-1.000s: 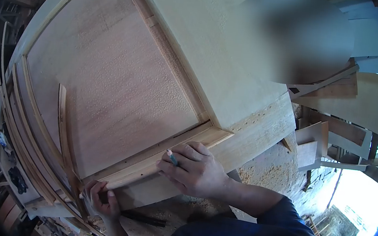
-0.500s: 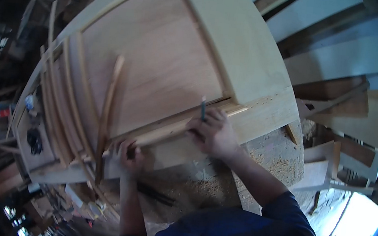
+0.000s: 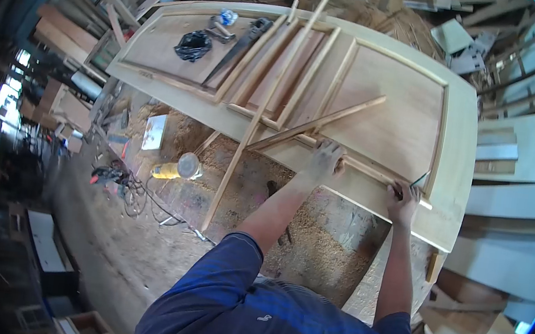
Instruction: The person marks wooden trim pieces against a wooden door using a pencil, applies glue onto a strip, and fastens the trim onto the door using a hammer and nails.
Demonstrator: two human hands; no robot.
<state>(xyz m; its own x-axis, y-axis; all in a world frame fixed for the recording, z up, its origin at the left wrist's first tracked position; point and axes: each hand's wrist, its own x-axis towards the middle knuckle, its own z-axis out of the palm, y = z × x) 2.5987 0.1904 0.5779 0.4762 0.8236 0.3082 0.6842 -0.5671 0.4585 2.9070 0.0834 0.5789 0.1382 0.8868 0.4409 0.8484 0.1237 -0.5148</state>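
A wooden panel door (image 3: 459, 136) lies flat, its recessed panels framed by thin strips. Along the near edge of the right-hand panel runs a light wooden moulding strip (image 3: 372, 170). My left hand (image 3: 328, 159) grips this strip near its left part, with fingers bent over it. Close to the strip's right end, my right hand (image 3: 402, 203) is closed around a pencil (image 3: 420, 178), which points up and away. That hand also rests at the strip. One loose wooden strip (image 3: 345, 118) lies slanted across the door, its lower end left of my left hand.
Several more long strips (image 3: 276, 89) lie across the door. A handsaw (image 3: 238, 51), a hammer (image 3: 220, 30) and a black plastic bag (image 3: 193, 46) rest on its left part. Below are a yellow power tool (image 3: 175, 168), cables (image 3: 135, 195) and sawdust. Boards (image 3: 508, 201) lean at right.
My view has swung left and now takes in the whole door and the floor. Both hands stay at the moulding strip, the pencil still in the right one.
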